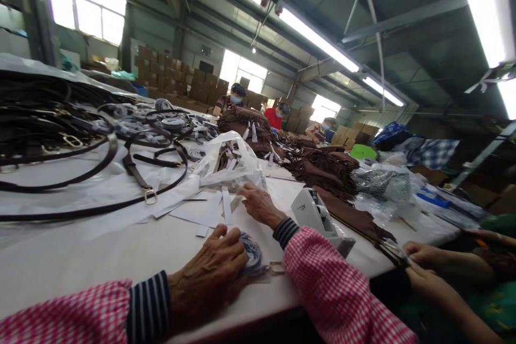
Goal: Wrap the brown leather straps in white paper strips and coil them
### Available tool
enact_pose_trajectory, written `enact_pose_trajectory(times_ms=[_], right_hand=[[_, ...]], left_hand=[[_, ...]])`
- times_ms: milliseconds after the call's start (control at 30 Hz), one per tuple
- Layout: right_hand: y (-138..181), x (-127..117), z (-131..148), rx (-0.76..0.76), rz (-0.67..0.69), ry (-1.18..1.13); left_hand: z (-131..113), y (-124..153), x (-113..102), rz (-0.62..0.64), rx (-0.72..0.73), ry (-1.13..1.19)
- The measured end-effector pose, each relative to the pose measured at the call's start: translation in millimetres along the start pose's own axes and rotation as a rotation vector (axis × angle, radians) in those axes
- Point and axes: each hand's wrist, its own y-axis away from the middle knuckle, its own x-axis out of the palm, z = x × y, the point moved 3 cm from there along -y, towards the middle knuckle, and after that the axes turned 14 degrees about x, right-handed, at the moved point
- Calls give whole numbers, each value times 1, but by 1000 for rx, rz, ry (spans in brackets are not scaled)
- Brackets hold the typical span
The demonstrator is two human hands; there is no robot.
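My left hand [213, 266] is low in the middle of the view, its bent fingers closed on the side of a coiled strap [252, 253] wrapped in pale blue-grey material. A metal buckle [277, 267] lies at the coil's right end. Farther forward, my right hand [261, 204] reaches over the table with its fingers stretched and slightly bent. Its fingertips are at the near edge of a clear plastic bag [245, 164] that holds dark and pale strips. White paper strips [226, 205] lie just left of that hand. I see nothing held in it.
Dark leather straps [151, 172] and wrapped coils [173, 121] cover the left side. A grey-white tape dispenser [318, 215] stands beside my right forearm. Brown pieces [326, 169] are piled beyond. A co-worker's hands [427, 263] hold a brown piece at right. Other people sit farther back.
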Motion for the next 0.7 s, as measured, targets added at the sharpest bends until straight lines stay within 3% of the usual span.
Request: enact_pose_trajectory(times_ms=[167, 433, 633, 700], right_hand=[[-25, 10, 12, -68, 130, 173], [-29, -11, 1, 43, 213, 340], [-20, -27, -2, 156, 114, 453], [-13, -32, -9, 208, 93, 450]], left_hand=[[-5, 0, 0, -47, 23, -2], [-9, -1, 1, -18, 63, -3], [0, 3, -1, -74, -27, 168], [11, 3, -1, -130, -137, 215]])
